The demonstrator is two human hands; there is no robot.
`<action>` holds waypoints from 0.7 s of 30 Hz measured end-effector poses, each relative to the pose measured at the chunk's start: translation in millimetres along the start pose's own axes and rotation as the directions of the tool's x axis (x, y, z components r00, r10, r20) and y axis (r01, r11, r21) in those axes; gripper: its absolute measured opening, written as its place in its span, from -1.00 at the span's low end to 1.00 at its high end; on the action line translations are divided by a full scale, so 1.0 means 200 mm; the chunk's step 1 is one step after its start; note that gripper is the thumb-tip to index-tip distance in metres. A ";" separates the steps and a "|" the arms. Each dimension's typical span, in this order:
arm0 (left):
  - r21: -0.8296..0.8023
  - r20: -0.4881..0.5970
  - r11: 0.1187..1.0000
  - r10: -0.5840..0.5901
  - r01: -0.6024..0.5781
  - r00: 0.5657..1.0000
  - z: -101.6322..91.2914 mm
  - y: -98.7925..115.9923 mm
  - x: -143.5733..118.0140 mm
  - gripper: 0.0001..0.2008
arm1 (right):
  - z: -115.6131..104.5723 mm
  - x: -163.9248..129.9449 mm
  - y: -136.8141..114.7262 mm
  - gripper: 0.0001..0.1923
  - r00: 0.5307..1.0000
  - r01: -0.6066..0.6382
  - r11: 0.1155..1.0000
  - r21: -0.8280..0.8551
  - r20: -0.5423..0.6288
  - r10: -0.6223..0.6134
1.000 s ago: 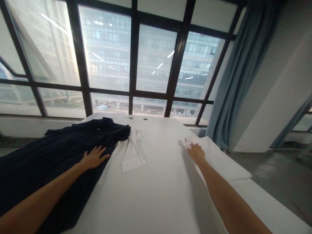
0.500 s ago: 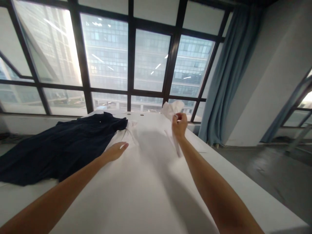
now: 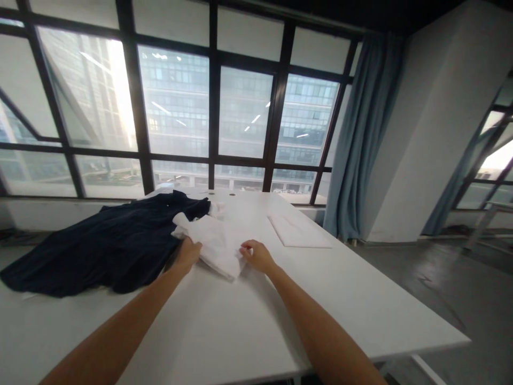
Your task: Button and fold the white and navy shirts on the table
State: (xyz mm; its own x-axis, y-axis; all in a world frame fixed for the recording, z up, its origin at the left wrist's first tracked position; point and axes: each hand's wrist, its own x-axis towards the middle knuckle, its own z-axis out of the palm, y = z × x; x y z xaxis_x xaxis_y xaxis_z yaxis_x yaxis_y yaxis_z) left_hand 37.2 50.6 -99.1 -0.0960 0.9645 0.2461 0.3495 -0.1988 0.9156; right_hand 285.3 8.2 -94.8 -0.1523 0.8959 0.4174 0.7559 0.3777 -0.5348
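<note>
A crumpled white cloth is spread between my two hands, just above the table; its exact kind is hard to make out. My left hand is closed on its left edge, beside a dark navy garment. On the cloth's right edge, my right hand pinches with thumb and fingers. The navy garment lies flat on the left side of the table, and a bit of white fabric shows by its far right end.
The white table has its right edge and front corner in view. A flat white rectangular piece lies right of my hands. Beyond stand dark-framed windows, a blue curtain and a grey pillar.
My right hand has come down and left, bringing the raised white cloth to the middle. My left hand, whose fingers were apart, is now closed on the cloth. The view has shifted slightly.
</note>
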 end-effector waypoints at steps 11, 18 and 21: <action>0.120 0.720 0.569 0.515 -0.814 0.465 -0.07 0.21 -0.21 -0.60 | -0.17 0.01 0.06 -0.38 0.931 -0.342 0.570 0.747 0.190 0.311; 0.206 0.608 0.689 0.466 -0.694 0.643 -0.03 0.21 -0.20 -0.73 | -0.10 0.02 0.05 -0.56 0.953 -0.282 0.773 0.568 0.077 0.292; 0.054 0.253 0.911 0.384 -0.410 0.888 -0.09 0.19 -0.08 -0.64 | -0.18 0.02 0.04 -0.82 0.967 -0.247 0.856 0.454 0.059 0.248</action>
State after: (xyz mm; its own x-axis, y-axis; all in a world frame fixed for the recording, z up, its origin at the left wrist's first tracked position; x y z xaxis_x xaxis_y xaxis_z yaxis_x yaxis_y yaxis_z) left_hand 34.2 25.1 -62.7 0.2851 0.8240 0.4896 0.4081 -0.5666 0.7158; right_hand 313.2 6.7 -71.7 0.0021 0.9738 0.2275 0.3956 0.2082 -0.8945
